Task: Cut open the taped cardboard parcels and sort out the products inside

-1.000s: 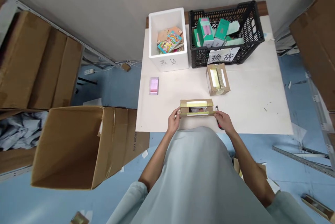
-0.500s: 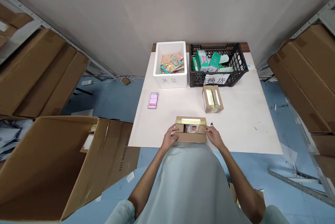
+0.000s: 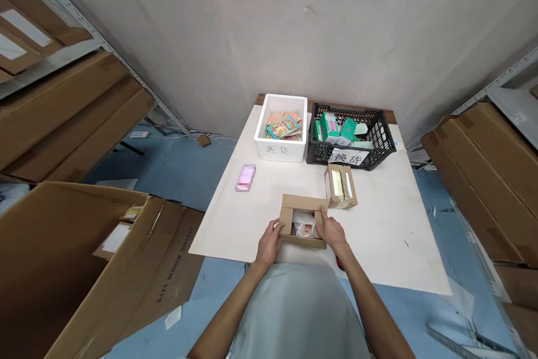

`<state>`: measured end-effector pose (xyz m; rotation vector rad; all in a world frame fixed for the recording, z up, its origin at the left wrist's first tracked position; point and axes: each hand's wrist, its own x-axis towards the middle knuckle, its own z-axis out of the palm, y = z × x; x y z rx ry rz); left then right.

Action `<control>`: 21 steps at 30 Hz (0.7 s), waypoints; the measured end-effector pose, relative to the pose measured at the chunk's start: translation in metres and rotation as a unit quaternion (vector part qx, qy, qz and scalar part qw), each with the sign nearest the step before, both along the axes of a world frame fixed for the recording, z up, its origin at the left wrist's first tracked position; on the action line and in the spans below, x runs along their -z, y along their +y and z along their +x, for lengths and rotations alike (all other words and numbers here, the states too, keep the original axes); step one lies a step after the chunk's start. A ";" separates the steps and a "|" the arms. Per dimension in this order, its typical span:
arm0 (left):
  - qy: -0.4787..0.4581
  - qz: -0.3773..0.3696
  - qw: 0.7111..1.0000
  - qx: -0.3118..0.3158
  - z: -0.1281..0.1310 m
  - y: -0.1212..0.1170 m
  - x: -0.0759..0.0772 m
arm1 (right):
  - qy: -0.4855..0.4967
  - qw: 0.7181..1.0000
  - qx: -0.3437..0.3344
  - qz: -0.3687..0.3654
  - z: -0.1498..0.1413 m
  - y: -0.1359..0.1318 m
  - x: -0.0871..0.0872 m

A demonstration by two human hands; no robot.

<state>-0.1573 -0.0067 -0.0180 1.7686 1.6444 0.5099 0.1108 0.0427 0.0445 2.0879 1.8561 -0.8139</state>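
In the head view, the small carton sits between the two hands, its top flaps parted and a plastic-wrapped item inside. The fingers of the left hand pinch its left end; those of the right hand grip the right end flap, though the undersides of both grips are hidden.

Uneven pulling on the ends could tear a flap or tip the carton, perhaps spilling its contents towards the body, since it lies close to the bench's near edge. A partly covered red-and-dark object by the right wrist might be knocked off that edge.

Just beyond the right fingers, a taped box limits reach forward. Farther past it stands a black crate; a white bin stands beyond both hands. A blurred pink item lies forward and left of the left fingers.
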 end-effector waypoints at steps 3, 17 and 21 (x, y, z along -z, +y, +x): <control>0.036 -0.013 0.999 0.004 0.005 0.002 -0.006 | -0.047 0.999 0.027 0.000 -0.021 0.009 0.002; 0.159 -0.068 0.982 0.078 0.025 0.014 -0.034 | 0.049 0.998 0.041 0.013 0.022 0.005 0.011; 0.144 -0.070 0.984 0.078 0.020 0.011 -0.031 | 0.106 0.984 0.126 0.075 0.060 -0.027 0.031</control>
